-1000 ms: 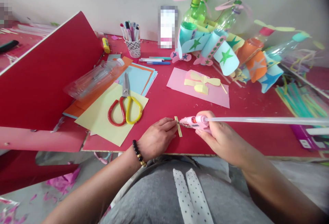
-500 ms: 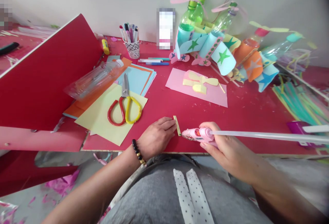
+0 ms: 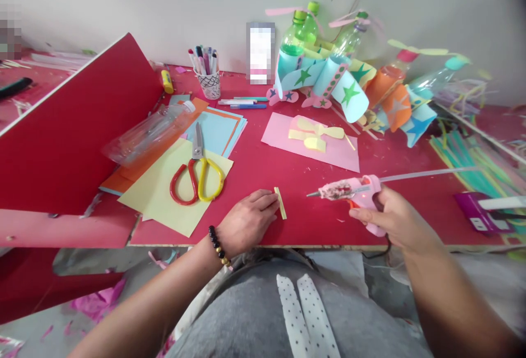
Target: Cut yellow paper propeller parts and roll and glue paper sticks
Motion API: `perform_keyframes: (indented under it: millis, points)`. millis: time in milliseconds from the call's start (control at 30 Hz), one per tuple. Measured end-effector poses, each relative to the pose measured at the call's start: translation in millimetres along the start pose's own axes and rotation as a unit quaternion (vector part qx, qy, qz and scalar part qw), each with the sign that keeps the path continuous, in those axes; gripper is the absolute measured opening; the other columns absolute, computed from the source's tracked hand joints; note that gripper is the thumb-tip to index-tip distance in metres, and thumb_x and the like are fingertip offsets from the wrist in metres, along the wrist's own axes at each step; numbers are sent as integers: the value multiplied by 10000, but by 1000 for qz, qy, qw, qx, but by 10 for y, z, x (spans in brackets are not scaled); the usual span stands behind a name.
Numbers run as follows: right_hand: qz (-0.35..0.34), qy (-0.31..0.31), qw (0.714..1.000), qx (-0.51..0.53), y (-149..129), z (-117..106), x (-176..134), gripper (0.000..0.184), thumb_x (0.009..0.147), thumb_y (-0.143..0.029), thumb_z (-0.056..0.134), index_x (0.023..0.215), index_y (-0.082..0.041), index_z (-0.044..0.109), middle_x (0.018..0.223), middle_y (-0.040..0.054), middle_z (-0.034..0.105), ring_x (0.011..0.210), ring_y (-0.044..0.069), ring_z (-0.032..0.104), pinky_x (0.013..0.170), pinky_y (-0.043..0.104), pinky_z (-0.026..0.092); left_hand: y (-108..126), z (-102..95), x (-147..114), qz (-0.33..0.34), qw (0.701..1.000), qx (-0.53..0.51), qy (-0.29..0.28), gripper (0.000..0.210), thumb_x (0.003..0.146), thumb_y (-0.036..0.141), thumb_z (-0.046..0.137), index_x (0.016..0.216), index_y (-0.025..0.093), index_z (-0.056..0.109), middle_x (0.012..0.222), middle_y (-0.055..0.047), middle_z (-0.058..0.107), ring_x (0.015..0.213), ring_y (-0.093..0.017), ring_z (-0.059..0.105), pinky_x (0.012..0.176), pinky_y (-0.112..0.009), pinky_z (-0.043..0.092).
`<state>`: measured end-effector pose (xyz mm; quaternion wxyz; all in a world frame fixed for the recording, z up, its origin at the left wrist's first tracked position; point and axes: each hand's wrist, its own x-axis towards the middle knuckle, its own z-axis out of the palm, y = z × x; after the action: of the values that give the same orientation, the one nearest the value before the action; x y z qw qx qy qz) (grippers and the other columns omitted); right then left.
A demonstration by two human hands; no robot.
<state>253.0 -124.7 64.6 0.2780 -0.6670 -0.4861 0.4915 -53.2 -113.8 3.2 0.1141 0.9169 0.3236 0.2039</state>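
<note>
My right hand is wrapped round the handle of a pink hot glue gun; a long clear glue stick juts from its back and its nozzle points left over the table. With fingers together, my left hand rests on the red table and holds a small pale yellow folded strip at its fingertips. Part of that strip is hidden by the fingers. Beyond it, a pink sheet carries a yellow paper propeller and other small yellow pieces.
Scissors lie on coloured paper to the left, near an empty clear bottle. A pen cup stands at the back, with a phone beside it. Several decorated bottles stand back right. A purple box is at right.
My right hand has drawn the glue gun away to the right, off the yellow strip. My left hand stays at the strip. The view has shifted slightly.
</note>
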Motion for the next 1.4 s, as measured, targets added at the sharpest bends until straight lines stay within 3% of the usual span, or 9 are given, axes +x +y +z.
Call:
perform_keyframes:
  millis: [267,500,633,833,933,1000,1167,1267,1400]
  points:
    - [-14,64,996,65,143,-253,319,276,622,-279,756,793,-185,561,639,8,597,523,141,563,470,259,472,-4,9,-6,1,1000,12,-4,298,912,196,421,1158,129,575,1219,-103,569,1183,-233,480,1011,-399,449]
    - [-5,103,994,32,268,-469,632,255,630,-305,737,802,-175,602,613,11,610,502,149,552,462,258,431,17,-17,18,7,1000,23,0,277,916,193,407,1097,140,609,1192,-108,586,1161,-219,503,980,-393,479]
    - [-24,148,986,-79,343,-574,746,274,646,-387,714,797,-175,628,626,6,605,532,152,541,464,244,385,22,-32,30,10,999,31,1,282,918,200,404,1107,137,604,1188,-111,587,1160,-224,506,968,-396,489]
    - [-64,184,935,-298,347,-661,749,330,764,-467,583,819,-151,659,699,73,614,632,202,565,557,301,381,14,-26,26,12,999,47,-9,283,918,204,409,1115,125,597,1185,-110,589,1147,-227,516,972,-387,484]
    - [-129,259,896,-337,275,-481,600,289,769,-435,603,862,-163,639,868,126,609,724,229,569,656,339,418,-4,-21,29,13,999,44,-12,289,923,204,401,1139,139,582,1192,-111,584,1171,-219,501,979,-389,478]
    - [-216,286,869,-342,201,-204,417,228,761,-393,636,854,-187,611,868,93,594,732,222,575,680,343,444,-15,-28,45,17,999,41,-13,283,923,191,397,1131,142,583,1183,-109,588,1157,-215,509,960,-384,491]
    - [-315,38,907,-278,-2,725,-80,98,865,-234,532,780,-215,576,791,42,589,767,189,570,712,316,462,-31,-65,100,34,999,37,-13,259,921,170,396,1082,136,596,1116,-103,612,1085,-219,538,887,-380,527]
    - [-326,-3,902,-284,-48,1091,-172,68,858,-199,539,793,-205,558,810,50,583,789,194,555,719,315,454,-33,-74,108,42,998,34,-22,258,918,184,411,1099,125,585,1110,-110,604,1088,-223,530,897,-384,519]
    - [-323,3,881,-345,-19,1241,-95,71,851,-185,521,784,-193,544,814,62,569,810,219,533,712,337,440,-25,-67,103,41,998,33,-31,260,912,192,431,1099,95,584,1103,-117,599,1111,-228,512,939,-373,492]
